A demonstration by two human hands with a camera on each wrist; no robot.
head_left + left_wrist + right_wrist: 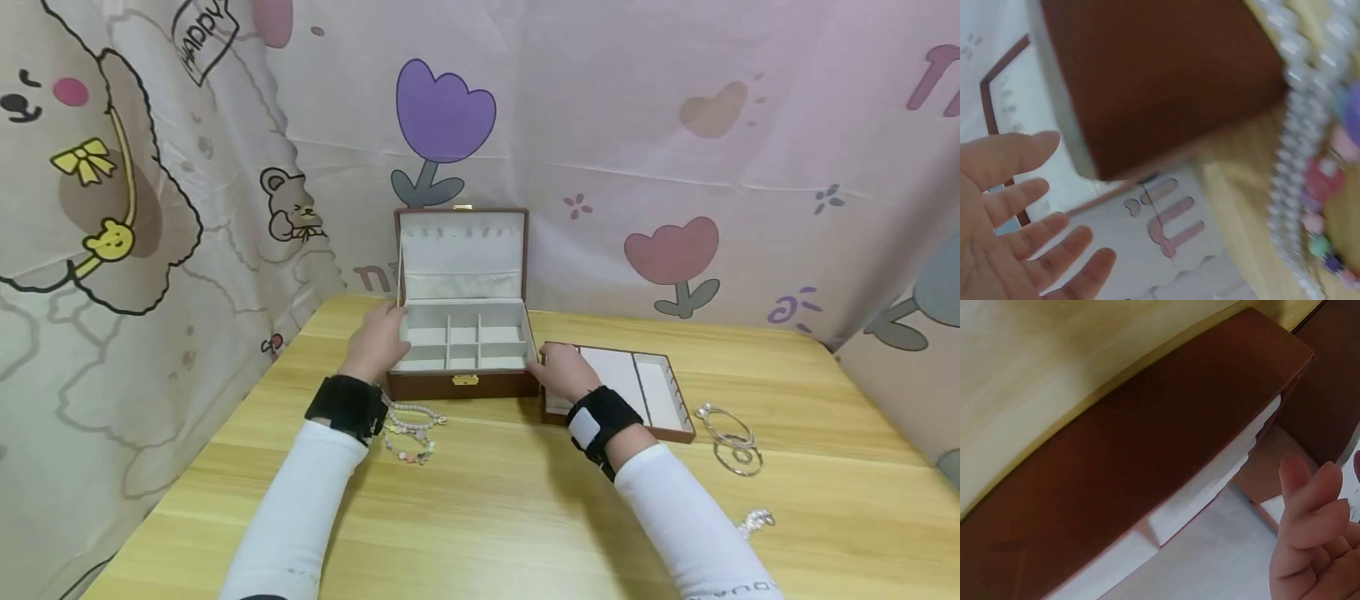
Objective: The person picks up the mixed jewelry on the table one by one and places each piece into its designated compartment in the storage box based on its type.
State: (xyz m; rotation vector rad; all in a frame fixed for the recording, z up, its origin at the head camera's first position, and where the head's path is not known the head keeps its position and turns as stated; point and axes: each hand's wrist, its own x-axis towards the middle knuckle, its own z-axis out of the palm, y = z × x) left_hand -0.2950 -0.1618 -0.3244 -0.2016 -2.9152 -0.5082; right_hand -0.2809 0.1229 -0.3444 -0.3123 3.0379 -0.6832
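Observation:
A brown jewelry box (pixel 420 386) stands with its lid (pixel 462 242) up, showing pale divided compartments and a gold clasp. My left hand (pixel 375 342) is at the box's left side, its fingers relaxed and spread in the left wrist view, with the brown side wall (pixel 1172 81) beside them. On the other side, my right hand (pixel 568 373) is between the box and a shallow brown tray (pixel 652 383), overlapping the tray's left part in the head view. In the right wrist view its loosely bent fingers (pixel 1313 519) hold nothing, near the tray's wall (pixel 1147 437).
Pearl and colored bead strands (pixel 408 429) lie by my left wrist, in front of the box. Right of the tray are ring-shaped bangles (pixel 738 442), with a small clear beaded piece (pixel 753 522) nearer the front. A printed curtain (pixel 585 100) hangs behind the wooden table (pixel 480 517).

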